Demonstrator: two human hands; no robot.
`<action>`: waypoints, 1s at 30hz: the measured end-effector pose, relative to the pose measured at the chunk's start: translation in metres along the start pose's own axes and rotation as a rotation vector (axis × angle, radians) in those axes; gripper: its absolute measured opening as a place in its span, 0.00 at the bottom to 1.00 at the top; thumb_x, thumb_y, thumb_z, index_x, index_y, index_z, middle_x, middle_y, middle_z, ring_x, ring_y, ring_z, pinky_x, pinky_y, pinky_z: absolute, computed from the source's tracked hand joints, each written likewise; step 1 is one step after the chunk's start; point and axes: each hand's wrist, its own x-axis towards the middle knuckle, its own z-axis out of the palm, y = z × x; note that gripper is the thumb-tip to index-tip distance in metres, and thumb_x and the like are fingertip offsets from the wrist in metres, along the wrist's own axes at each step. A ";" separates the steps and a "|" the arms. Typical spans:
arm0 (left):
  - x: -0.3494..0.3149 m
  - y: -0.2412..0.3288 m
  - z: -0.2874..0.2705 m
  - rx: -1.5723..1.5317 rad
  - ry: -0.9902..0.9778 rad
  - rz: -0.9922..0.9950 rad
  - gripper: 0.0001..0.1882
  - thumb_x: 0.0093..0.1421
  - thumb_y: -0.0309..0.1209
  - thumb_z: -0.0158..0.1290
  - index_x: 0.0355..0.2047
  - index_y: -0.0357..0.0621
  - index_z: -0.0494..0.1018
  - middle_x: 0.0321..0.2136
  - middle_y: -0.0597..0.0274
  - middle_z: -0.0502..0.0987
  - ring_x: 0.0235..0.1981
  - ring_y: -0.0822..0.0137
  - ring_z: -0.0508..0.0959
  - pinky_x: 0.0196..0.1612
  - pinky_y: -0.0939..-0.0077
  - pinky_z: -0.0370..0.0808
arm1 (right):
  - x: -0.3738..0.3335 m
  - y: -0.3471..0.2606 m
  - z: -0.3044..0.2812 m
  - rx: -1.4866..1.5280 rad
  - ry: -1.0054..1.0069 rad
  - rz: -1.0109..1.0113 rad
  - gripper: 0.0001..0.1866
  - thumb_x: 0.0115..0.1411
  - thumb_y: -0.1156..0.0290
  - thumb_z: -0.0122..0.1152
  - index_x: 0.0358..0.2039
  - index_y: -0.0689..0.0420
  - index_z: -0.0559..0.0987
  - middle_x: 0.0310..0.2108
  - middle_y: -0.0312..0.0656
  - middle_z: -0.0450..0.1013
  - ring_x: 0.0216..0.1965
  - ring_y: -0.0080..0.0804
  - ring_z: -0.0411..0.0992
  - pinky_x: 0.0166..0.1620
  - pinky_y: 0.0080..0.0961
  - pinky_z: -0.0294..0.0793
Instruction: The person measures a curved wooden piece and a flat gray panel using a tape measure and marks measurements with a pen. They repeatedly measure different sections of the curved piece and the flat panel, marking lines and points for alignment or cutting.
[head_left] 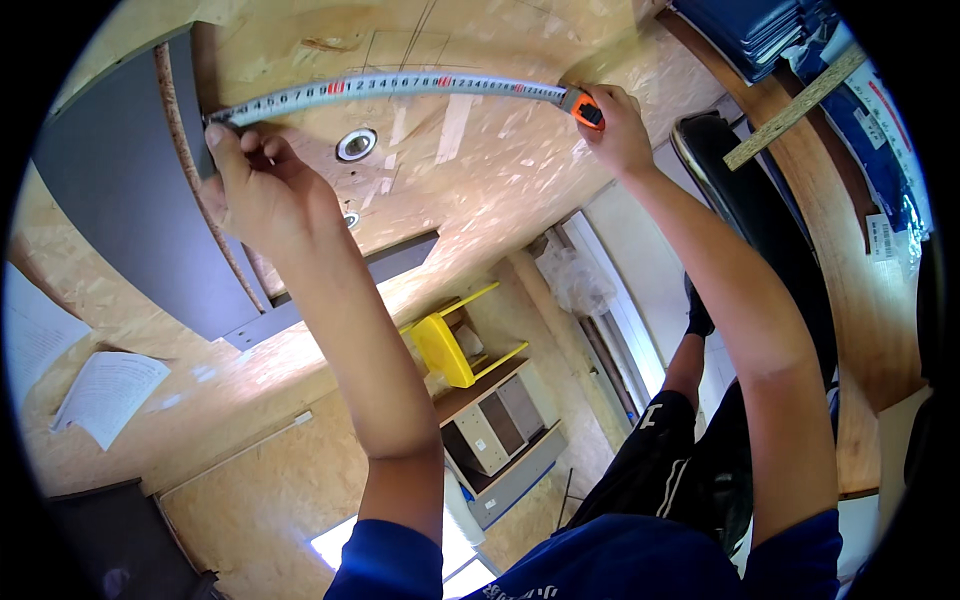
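Observation:
A tape measure (400, 86) is pulled out in a slight arch across a wood-chip board surface (480, 150). Its orange and black case (584, 108) sits in my right hand (622, 135), fingers wrapped round it. At the other end of the blade, my left hand (285, 195) pinches the tip with thumb and fingers, against the edge of a grey panel (120, 180). That panel has a raw brown edge along its near side. Below the blade, a round metal-rimmed fitting (356, 145) is set in the board. Pencil lines mark the board above the blade.
Sheets of paper (110, 395) hang at the left. A yellow stool (447, 347) and an open cabinet (500, 425) stand beyond my left forearm. To the right are a black chair (735, 200), a wooden desk (850, 300), a chipboard strip (790, 110) and blue packages (745, 35).

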 end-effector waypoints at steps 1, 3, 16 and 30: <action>-0.002 0.004 -0.008 -0.028 -0.028 -0.037 0.10 0.69 0.27 0.58 0.36 0.43 0.66 0.30 0.64 0.75 0.26 0.74 0.72 0.28 0.82 0.69 | 0.000 -0.001 -0.006 -0.002 -0.004 -0.008 0.26 0.54 0.76 0.68 0.56 0.54 0.78 0.48 0.49 0.74 0.51 0.55 0.71 0.55 0.43 0.73; -0.020 0.015 -0.016 -0.043 0.100 -0.120 0.07 0.70 0.26 0.56 0.38 0.43 0.68 0.28 0.67 0.72 0.25 0.77 0.69 0.25 0.83 0.66 | -0.009 -0.003 -0.019 -0.026 -0.028 0.013 0.27 0.52 0.77 0.68 0.55 0.56 0.77 0.48 0.49 0.74 0.50 0.56 0.71 0.55 0.42 0.73; -0.194 0.086 -0.102 -0.320 -0.196 -0.409 0.24 0.61 0.19 0.63 0.23 0.51 0.56 0.34 0.59 0.78 0.44 0.51 0.83 0.48 0.52 0.80 | -0.309 -0.056 -0.120 -0.071 -0.281 0.250 0.21 0.56 0.74 0.70 0.50 0.60 0.77 0.47 0.51 0.76 0.47 0.56 0.73 0.53 0.46 0.72; -0.274 0.164 -0.123 -0.576 -0.893 -0.093 0.30 0.57 0.12 0.63 0.18 0.43 0.50 0.34 0.46 0.81 0.41 0.51 0.86 0.39 0.67 0.82 | -0.277 -0.311 -0.268 -0.013 -0.426 -0.352 0.16 0.61 0.65 0.65 0.44 0.64 0.80 0.44 0.53 0.79 0.45 0.54 0.79 0.50 0.43 0.78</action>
